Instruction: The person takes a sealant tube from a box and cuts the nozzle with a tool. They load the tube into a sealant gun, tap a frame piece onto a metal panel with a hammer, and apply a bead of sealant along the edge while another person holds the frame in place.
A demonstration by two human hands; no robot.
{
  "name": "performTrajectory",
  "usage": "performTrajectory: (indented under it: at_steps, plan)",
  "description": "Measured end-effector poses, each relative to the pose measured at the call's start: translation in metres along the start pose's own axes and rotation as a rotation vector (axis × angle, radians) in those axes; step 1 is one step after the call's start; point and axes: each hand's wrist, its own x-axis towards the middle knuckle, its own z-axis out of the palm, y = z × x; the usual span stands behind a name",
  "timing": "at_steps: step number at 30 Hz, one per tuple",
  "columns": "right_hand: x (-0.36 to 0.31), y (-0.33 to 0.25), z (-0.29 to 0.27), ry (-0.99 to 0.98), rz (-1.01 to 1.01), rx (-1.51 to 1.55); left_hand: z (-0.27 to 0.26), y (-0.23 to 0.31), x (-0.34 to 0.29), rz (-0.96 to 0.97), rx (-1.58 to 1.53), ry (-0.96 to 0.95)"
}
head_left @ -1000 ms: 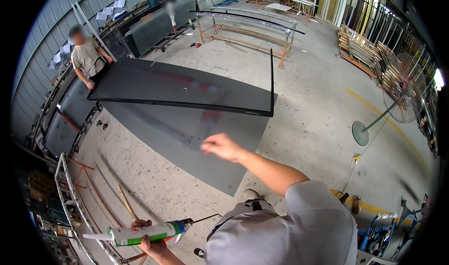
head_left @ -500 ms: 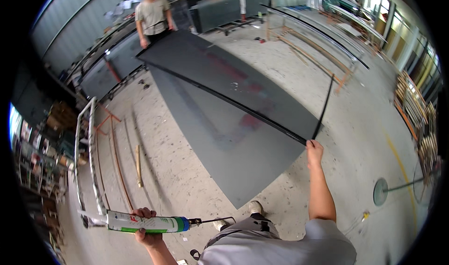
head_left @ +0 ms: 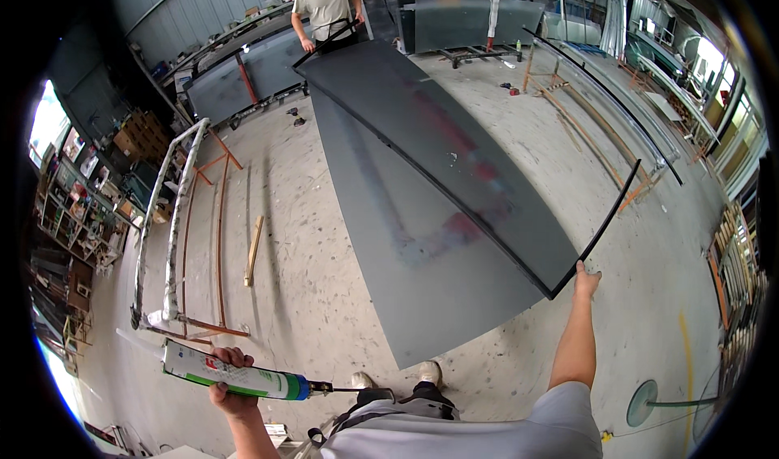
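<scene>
My left hand [head_left: 231,378] is wrapped round a caulking gun [head_left: 276,384] with a white and green cartridge. Its pale nozzle points left and its metal rod points right. My right hand [head_left: 586,282] grips the short near bar of a thin black frame [head_left: 454,202], just beyond its corner. One long bar of the frame slants away over a large dark grey panel [head_left: 389,305]. At the far end another person [head_left: 329,13] has both hands at the frame's far short bar. I cannot make out a second long bar joined to it.
A wrapped metal stand [head_left: 172,240] and a wooden strip [head_left: 254,250] are on the floor to the left. On the right, a wooden rack [head_left: 584,114] carries long bars. A round glass disc [head_left: 642,403] stands near right. More dark panels [head_left: 471,23] lean at the back.
My right hand has shifted from the frame's corner onto its short bar. The frame's near corner has come lower in view, and the short bar leans further right. The caulking gun stays in my left hand.
</scene>
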Motion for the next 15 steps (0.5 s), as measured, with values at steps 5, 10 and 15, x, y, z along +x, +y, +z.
performTrajectory:
  at_steps: [5,10,15]
  plan:
    - [0.032,-0.006,0.012,0.043,0.076,0.123,0.010,0.005,-0.003,-0.004,0.021,0.021]
    - [0.057,0.000,0.009,-0.143,0.232,0.370,0.021,0.007,-0.002,-0.027,0.016,0.015]
    - [0.051,-0.003,0.018,-0.328,0.233,0.343,0.015,0.008,-0.004,-0.031,-0.029,0.021]
